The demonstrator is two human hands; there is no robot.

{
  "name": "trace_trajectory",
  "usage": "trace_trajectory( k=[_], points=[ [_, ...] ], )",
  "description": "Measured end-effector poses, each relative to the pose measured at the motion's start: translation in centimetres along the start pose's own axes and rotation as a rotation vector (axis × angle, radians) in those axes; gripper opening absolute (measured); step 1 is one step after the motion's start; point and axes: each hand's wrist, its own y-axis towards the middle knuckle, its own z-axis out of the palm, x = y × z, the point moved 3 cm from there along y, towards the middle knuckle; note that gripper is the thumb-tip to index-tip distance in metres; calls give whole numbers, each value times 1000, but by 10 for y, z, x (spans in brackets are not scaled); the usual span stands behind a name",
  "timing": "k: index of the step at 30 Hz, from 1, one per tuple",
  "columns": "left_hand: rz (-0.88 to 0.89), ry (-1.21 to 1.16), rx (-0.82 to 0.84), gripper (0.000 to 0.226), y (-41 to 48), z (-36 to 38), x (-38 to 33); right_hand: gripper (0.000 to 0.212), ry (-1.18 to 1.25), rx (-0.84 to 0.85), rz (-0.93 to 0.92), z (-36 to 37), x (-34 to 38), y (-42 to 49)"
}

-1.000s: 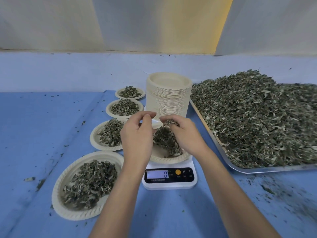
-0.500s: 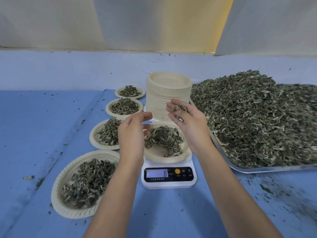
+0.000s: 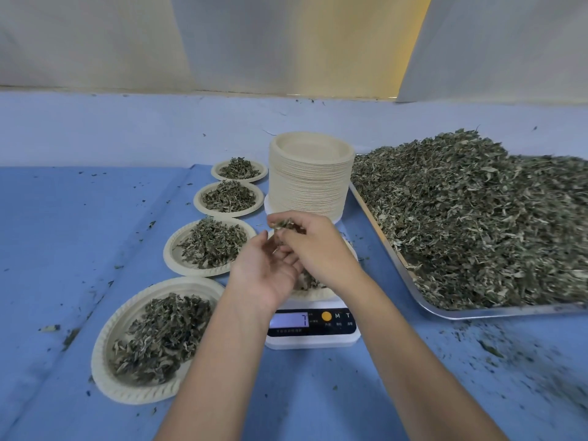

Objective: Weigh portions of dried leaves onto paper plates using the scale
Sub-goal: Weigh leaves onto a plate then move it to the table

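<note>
A white scale [image 3: 313, 336] stands in the middle, its display [image 3: 289, 320] showing 7. The paper plate [image 3: 318, 294] on it holds dried leaves and is mostly hidden behind my hands. My right hand [image 3: 318, 249] hovers above that plate and pinches a small tuft of dried leaves [image 3: 286, 225] in its fingertips. My left hand [image 3: 265, 273] sits just left of it, palm turned up, fingers relaxed and touching the right hand's fingers. A metal tray [image 3: 413, 301] heaped with loose dried leaves [image 3: 477, 218] lies to the right.
A tall stack of paper plates [image 3: 310, 176] stands behind the scale. Several filled plates run in a row on the left, from the nearest [image 3: 140, 394] to the farthest [image 3: 219, 173]. Leaf crumbs litter the blue cloth [image 3: 63, 233], thickest at lower right.
My right hand came back down from near the plate stack with its pinch of leaves and met my left hand over the scale's plate. The display went from 8 to 7.
</note>
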Motion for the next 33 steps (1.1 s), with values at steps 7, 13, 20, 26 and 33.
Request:
trace_trajectory(
  k=[7, 13, 20, 26, 33],
  points=[
    [-35, 2, -21, 33, -2, -1, -1, 29, -181, 54, -123, 1, 11, -8],
    [-15, -9, -26, 24, 6, -5, -1, 32, -56, 125, -86, 0, 11, -9],
    [32, -86, -90, 28, 8, -10, -9, 40, 105, -37, -70, -7, -3, 0],
    [124, -148, -53, 19, 9, -9, -10, 46, 192, -96, 42, -29, -17, 1],
    [135, 31, 15, 19, 20, 42, 44, 29, 509, -414, 188, -75, -33, -9]
  ],
)
